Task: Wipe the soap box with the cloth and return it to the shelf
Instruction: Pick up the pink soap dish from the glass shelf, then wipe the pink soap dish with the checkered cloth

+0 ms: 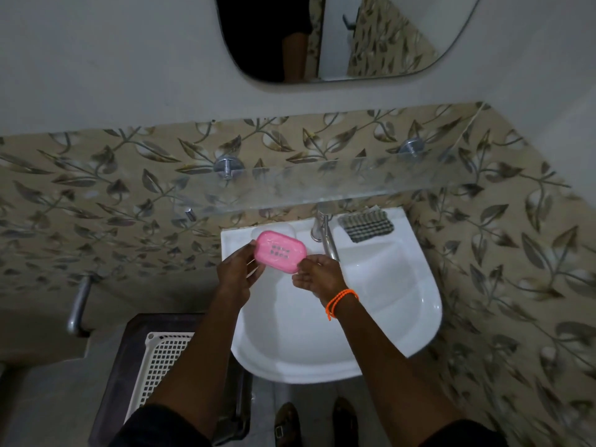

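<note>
Head view, looking down over a white washbasin (403, 317) set against a wall of leaf-patterned tiles (96, 195). Pink soap box (280, 251) held above the basin's back left corner, lid side up, with a block of dark lettering on top too blurred to read. Left hand (237, 272) curled round the box's left end, fingers underneath and thumb near the upper edge. Right hand (317, 275) pinching the box's right end with fingertips, an orange thread band (342, 301) looped at that wrist. Both hands closed on the same box, near each other, one at each end. Just behind the box, a pale oval shape on the basin ledge, partly hidden, nature unclear. Checked cloth (367, 225) folded flat on the basin's back right corner, well apart from both hands and touched by neither. Chrome tap (324, 233) between box and cloth, spout pointing down into the bowl. Clear glass shelf (322, 185) above the basin, fixed on two round metal brackets (228, 166), well above the box. Bottom edge of a rounded mirror (338, 37) higher on the plain wall. To the lower left, a white lattice basket (161, 359) over a dark bin, and a metal bar (79, 304) on the wall. Feet in dark sandals (287, 421) on the floor below the basin.
</note>
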